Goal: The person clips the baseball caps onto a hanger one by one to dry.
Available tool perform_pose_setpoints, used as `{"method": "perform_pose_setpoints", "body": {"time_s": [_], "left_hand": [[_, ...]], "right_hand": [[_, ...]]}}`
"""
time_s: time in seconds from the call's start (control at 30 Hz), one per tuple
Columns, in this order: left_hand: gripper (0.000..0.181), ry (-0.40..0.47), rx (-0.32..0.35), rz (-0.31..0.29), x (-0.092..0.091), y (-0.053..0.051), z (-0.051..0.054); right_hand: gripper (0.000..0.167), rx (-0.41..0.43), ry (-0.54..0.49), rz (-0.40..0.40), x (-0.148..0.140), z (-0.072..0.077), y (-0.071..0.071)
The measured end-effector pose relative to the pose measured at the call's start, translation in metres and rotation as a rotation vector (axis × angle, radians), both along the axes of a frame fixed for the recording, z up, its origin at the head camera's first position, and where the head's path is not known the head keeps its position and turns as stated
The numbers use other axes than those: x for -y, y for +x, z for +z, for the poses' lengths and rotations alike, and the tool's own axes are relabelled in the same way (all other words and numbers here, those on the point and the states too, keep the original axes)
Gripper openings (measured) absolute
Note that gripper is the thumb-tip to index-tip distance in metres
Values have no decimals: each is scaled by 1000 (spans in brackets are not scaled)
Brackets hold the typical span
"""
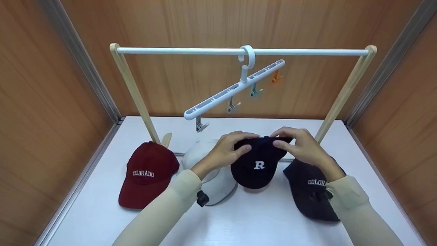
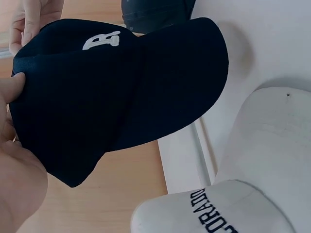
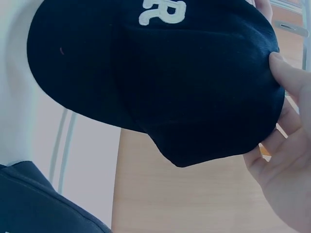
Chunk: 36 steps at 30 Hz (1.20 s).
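A dark navy baseball cap [image 1: 258, 176] with a white letter R hangs brim down between both hands, raised off the table. My left hand [image 1: 228, 148] pinches the crown's left side, thumb in front and fingers behind. On the opposite side my right hand [image 1: 300, 145] grips the crown the same way. In the left wrist view the cap [image 2: 82, 97] shows its side and brim. Above and behind it, a pale blue clip hanger [image 1: 232, 90] hangs by its hook from a white rod [image 1: 181, 51]. Several small clips dangle from the bar, an orange clip [image 1: 276, 78] at the far end.
A dark red cap [image 1: 146, 160] lies at the left of the white table [image 1: 99, 205]. Partly behind my left arm is a white cap [image 1: 218, 188]. Under my right forearm lies another dark cap [image 1: 307, 194]. Wooden rack legs [image 1: 136, 92] and wood-grain panels stand around.
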<state>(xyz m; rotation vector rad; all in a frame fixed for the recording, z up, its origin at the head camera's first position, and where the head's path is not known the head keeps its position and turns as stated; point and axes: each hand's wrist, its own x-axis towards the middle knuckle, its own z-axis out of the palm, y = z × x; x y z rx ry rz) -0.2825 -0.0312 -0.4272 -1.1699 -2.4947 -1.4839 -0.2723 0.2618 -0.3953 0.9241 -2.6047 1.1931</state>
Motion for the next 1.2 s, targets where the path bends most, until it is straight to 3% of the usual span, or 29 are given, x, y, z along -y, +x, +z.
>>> {"method": "perform_pose_setpoints", "body": {"time_s": [0.2,0.8,1.0,1.2], "left_hand": [[37,1,-43,11,-5,-3,7],[35,25,-135,52,-15,-15,14],[36,25,-147,52,-22,-19,18],[36,27,-146,65,-27,-20,18]], "right_hand": [[17,-32,-12,-33,-3,5,-2],[19,-116,84,-33,-10,24,-13],[19,-162,94,-49,-17,27,-17],[19,-145,99,-94,-22,31,-18]]}}
